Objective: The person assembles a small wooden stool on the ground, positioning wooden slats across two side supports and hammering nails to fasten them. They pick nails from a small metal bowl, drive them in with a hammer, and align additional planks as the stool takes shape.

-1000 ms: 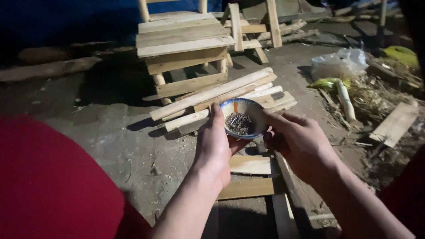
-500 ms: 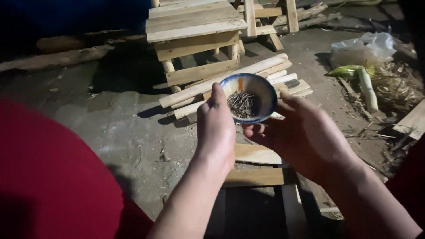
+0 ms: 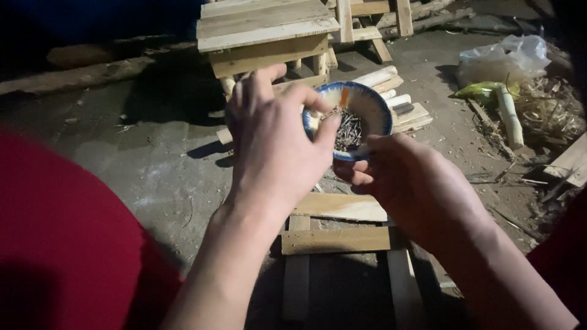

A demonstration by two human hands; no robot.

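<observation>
Concrete floor (image 3: 153, 165), grey and rough, runs beneath everything, dusted with sawdust. Compared with a second ago the view sits closer, and the bowl (image 3: 348, 120) has risen toward the camera, now overlapping the slat pile it earlier hovered above. The left hand (image 3: 275, 143), which earlier lay flat beside the bowl, now curls over the bowl's left rim, thumb and forefinger pinched together on a few nails (image 3: 347, 129). The right hand (image 3: 413, 183), as before, cups the bowl from below and right, fingers closed around its underside.

Red cloth (image 3: 67, 244), soft and blurred, fills the area far left of the bowl. A stool (image 3: 266, 33) of pale, rough-sawn planks stands just behind the bowl. A frame (image 3: 339, 241) of similar flat boards lies directly below the bowl, crosspieces laid over two uprights. Loose slats (image 3: 397, 101), some rounded, are stacked just behind the bowl to its right. A crumpled clear plastic bag (image 3: 504, 58) sits well to the bowl's right, with a green stalk (image 3: 507, 113) and dry straw (image 3: 550, 113) beside it.

The bowl is small, round and glazed, white inside with a blue rim. The nails are thin, dark metal, heaped in its bottom.
</observation>
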